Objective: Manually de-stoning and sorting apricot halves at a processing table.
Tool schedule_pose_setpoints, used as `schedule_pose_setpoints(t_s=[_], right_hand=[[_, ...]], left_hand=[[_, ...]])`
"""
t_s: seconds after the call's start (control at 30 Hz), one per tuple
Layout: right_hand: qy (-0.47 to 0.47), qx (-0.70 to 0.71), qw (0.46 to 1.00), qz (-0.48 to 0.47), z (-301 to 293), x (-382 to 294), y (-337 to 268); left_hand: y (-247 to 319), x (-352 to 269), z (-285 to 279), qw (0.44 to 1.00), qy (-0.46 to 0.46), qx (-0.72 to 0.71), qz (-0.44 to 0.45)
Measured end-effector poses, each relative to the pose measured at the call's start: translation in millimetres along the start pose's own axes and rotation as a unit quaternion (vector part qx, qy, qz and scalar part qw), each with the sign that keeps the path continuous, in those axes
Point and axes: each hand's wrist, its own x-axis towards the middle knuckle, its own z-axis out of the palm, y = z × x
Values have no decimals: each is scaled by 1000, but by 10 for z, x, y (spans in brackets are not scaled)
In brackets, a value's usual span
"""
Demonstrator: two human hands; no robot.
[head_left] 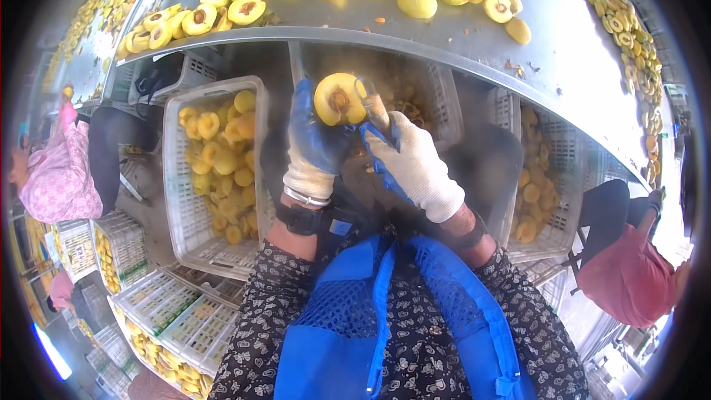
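My left hand (318, 141), in a white glove with a blue coated palm, holds a yellow peach half (339, 99) with its cut face up. A brown pit or pit hollow shows at the centre of the flesh. A similar glove covers my right hand (414, 164), which grips a pitting tool (376, 112) with a wooden-looking handle and a looped metal end. That loop lies at the right edge of the peach half; whether it cuts into the flesh cannot be told. Below the hands, a blurred crate (452, 97) holds brownish scraps.
A metal table (344, 19) crosses ahead, bearing whole and halved peaches (416, 3). Crates of peach halves stand to my left (173, 189) and right (569, 205). Stacked crates (172, 311) are behind left. Seated people flank me at left (61, 178) and right (630, 275).
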Motion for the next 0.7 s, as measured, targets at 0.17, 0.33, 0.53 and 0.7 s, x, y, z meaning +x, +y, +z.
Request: schedule_pose_setpoints(t_s=[0.17, 0.33, 0.53, 0.7], right_hand=[[18, -181, 976, -116, 82, -12, 17], [21, -219, 970, -102, 110, 36, 58], [18, -218, 969, -111, 232, 78, 111], [-8, -220, 973, -74, 278, 101, 190]], left_hand=[[127, -65, 93, 996, -26, -82, -4], [177, -15, 117, 967, -15, 228, 115], [110, 56, 140, 955, 28, -264, -134], [84, 66, 203, 983, 100, -63, -142]])
